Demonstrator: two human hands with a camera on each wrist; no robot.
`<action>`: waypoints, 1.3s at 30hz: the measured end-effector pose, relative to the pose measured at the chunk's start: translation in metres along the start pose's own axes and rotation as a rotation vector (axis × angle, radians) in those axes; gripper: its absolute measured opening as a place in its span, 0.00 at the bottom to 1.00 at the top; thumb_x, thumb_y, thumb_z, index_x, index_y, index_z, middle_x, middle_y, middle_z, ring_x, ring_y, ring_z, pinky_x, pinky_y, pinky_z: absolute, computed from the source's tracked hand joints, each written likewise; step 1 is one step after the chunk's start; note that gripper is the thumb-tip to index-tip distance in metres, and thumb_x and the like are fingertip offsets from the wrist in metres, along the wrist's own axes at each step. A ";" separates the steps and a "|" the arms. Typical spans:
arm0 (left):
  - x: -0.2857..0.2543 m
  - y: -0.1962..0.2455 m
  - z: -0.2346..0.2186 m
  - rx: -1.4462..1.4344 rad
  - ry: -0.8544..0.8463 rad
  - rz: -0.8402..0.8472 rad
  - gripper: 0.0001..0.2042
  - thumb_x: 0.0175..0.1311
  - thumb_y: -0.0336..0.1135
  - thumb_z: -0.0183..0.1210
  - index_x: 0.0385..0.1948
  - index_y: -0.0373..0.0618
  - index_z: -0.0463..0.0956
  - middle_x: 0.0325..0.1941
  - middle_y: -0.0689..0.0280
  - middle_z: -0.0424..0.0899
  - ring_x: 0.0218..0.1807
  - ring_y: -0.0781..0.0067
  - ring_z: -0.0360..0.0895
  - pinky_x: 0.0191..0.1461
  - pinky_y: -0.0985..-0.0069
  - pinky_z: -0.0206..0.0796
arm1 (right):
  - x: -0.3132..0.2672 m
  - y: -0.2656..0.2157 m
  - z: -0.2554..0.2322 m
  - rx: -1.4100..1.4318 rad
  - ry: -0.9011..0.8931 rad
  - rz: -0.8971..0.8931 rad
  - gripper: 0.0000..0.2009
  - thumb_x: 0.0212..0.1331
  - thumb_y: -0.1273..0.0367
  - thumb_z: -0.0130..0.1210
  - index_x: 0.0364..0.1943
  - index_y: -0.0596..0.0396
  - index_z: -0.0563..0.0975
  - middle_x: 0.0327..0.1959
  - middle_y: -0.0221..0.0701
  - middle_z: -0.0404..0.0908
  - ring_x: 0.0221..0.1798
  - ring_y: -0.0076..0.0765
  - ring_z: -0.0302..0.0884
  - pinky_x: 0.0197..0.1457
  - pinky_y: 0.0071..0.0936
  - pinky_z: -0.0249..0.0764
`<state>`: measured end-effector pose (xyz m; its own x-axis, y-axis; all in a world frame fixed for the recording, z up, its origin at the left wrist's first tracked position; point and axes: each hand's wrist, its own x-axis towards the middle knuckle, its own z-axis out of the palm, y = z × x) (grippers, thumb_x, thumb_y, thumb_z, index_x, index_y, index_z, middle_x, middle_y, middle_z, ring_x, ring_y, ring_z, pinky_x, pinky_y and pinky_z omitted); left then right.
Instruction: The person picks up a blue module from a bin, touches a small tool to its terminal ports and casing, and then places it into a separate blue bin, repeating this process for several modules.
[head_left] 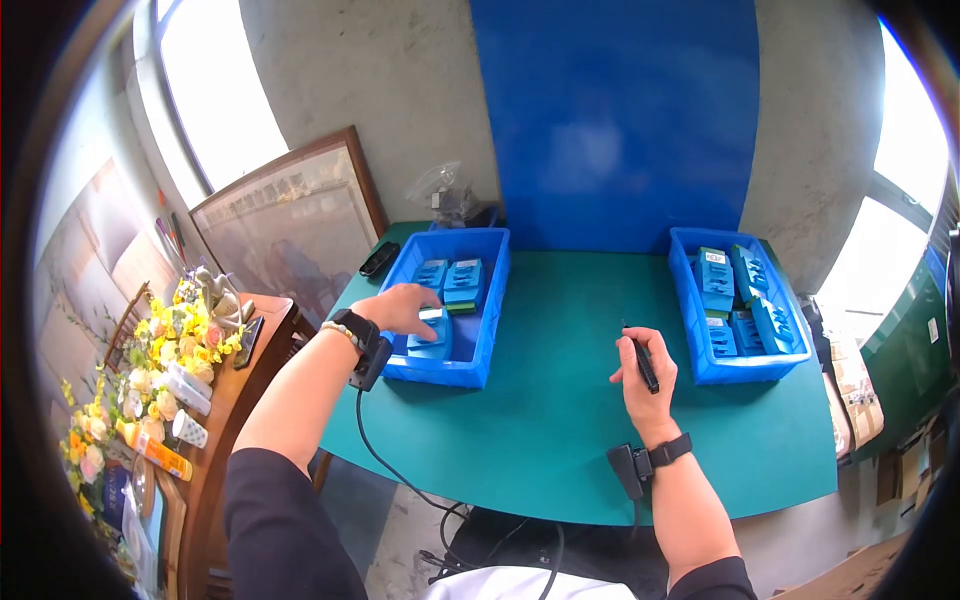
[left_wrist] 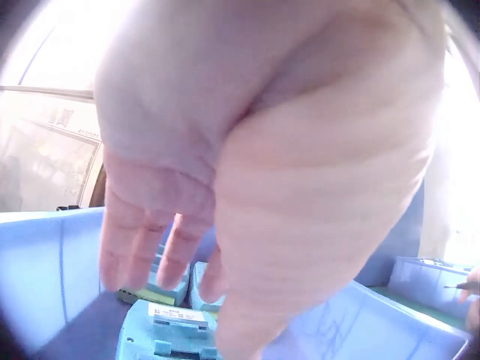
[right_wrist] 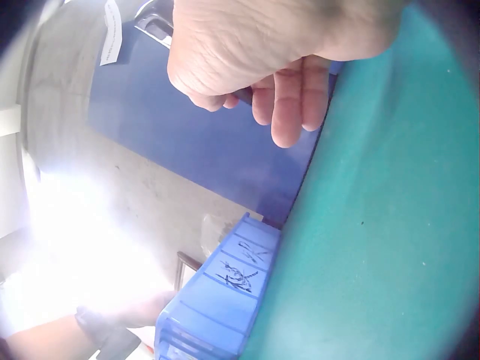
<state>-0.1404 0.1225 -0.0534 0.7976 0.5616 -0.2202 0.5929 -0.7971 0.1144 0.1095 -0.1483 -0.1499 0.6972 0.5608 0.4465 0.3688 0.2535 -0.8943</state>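
Note:
My left hand (head_left: pixel 405 308) reaches into the left blue bin (head_left: pixel 490 335), over the nearest blue plastic module (head_left: pixel 428 345). Its fingers hang down fairly straight in the left wrist view, beside the module's labelled top, with the thumb lower at its side. Two more blue modules, one of them a labelled module (head_left: pixel 463 283), sit further back in that bin. My right hand (head_left: pixel 648 385) holds a slim black pen-like tool (head_left: pixel 647 368) above the green table (head_left: pixel 560 430), its thin tip pointing away from me.
At the table's right stands a second blue bin (head_left: pixel 740 372) holding several blue modules (head_left: pixel 715 278). A black object (head_left: pixel 379 259) and a clear plastic bag (head_left: pixel 445 195) lie by the left bin. Cables (head_left: pixel 385 460) run from the wrists. Flowers (head_left: pixel 180 350) crowd a wooden side table.

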 end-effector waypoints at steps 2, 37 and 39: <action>0.005 0.000 0.009 -0.027 -0.022 0.149 0.27 0.44 0.45 0.70 0.48 0.44 0.77 0.51 0.52 0.77 0.54 0.53 0.73 0.58 0.66 0.65 | -0.001 -0.001 0.000 0.017 0.007 0.018 0.08 0.61 0.68 0.55 0.40 0.58 0.75 0.26 0.28 0.77 0.18 0.19 0.73 0.20 0.19 0.72; 0.188 0.439 0.029 -1.154 -0.357 0.297 0.20 0.56 0.32 0.66 0.47 0.31 0.71 0.49 0.55 0.78 0.47 0.65 0.79 0.44 0.68 0.78 | -0.008 0.086 0.025 0.044 0.010 -0.253 0.14 0.50 0.60 0.60 0.38 0.51 0.77 0.34 0.35 0.80 0.37 0.46 0.77 0.38 0.40 0.72; 0.186 0.421 0.019 -1.352 -0.452 0.307 0.21 0.58 0.31 0.63 0.50 0.33 0.68 0.47 0.58 0.77 0.48 0.68 0.77 0.44 0.70 0.76 | -0.009 0.065 0.010 -0.160 0.027 -0.290 0.12 0.49 0.65 0.61 0.38 0.52 0.77 0.32 0.35 0.80 0.34 0.47 0.77 0.36 0.40 0.73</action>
<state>0.2555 -0.1125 -0.0649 0.9584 0.0916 -0.2703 0.2629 0.0853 0.9611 0.1212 -0.1285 -0.2120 0.5646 0.4615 0.6843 0.6446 0.2713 -0.7148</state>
